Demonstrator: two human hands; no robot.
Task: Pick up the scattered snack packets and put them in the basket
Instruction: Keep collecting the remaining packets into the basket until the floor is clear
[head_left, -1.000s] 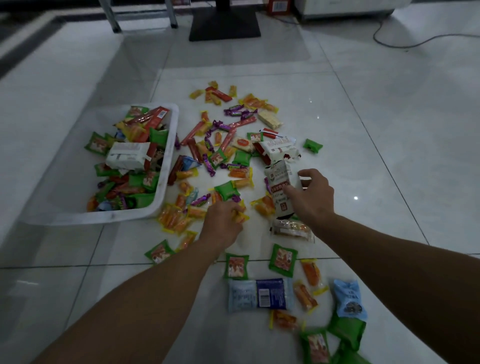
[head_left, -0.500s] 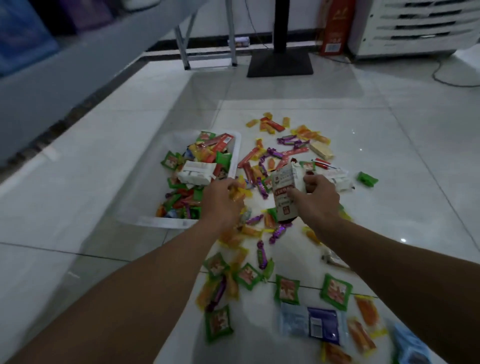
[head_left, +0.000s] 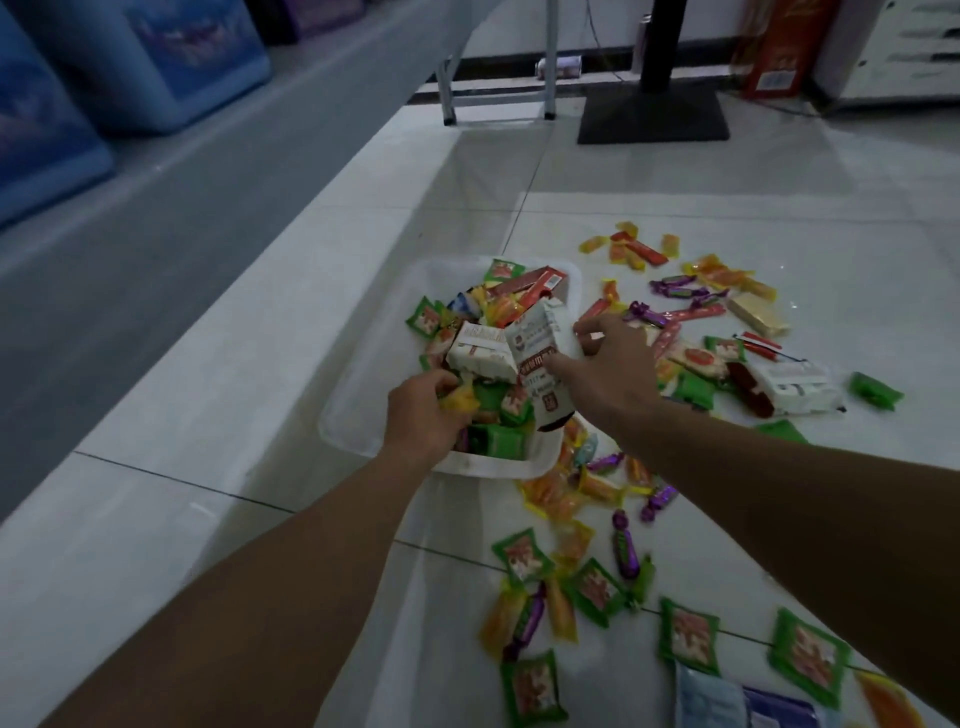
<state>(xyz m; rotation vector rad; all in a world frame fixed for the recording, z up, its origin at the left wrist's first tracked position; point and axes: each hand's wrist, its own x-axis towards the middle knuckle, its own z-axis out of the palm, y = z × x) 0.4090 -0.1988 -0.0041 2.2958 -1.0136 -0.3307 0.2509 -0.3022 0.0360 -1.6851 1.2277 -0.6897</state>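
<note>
Both hands have swung from the floor (head_left: 841, 249) pile to over the basket (head_left: 358, 379); my left grip (head_left: 423, 415) is clamped on yellow packets (head_left: 461, 401) above it; my right grip (head_left: 608, 374) clasps a white carton (head_left: 535, 345); I judge the drop is next; many loose packets (head_left: 597, 590) remain on the floor.

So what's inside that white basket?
In the basket: green packets, a red box, a white carton. The left hand gripping sweets, right hand and its tall carton cover the rest.
</note>
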